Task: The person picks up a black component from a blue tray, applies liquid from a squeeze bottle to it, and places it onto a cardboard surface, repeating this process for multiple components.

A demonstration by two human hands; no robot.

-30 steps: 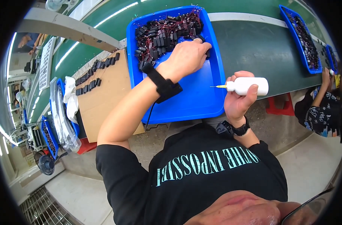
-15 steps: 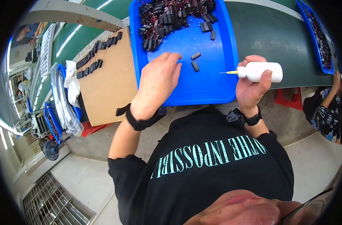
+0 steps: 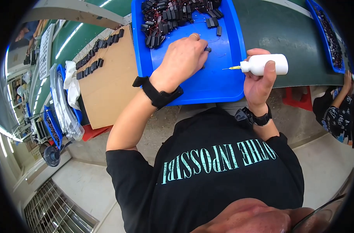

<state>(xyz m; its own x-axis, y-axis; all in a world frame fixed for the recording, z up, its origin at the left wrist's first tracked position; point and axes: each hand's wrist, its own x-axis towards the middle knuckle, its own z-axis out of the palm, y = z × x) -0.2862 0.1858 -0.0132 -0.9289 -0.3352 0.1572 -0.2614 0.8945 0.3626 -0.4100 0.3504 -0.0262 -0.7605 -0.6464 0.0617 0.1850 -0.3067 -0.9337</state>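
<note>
Picking step, I reckon: left hand [image 3: 184, 57] at a black part [image 3: 208, 49] behind the blue tray [image 3: 208, 99] front edge, can't tell if gripped; right hand [image 3: 258, 91] clutches a white bottle [image 3: 268, 65]. Next needs a neat pinch.

I am facing a green flat-topped workbench [image 3: 289, 50]; a red plastic stool [image 3: 295, 102] is standing beside it; pale smooth flooring [image 3: 91, 174] is spreading below; white tube lights [image 3: 6, 131] are glowing.
</note>
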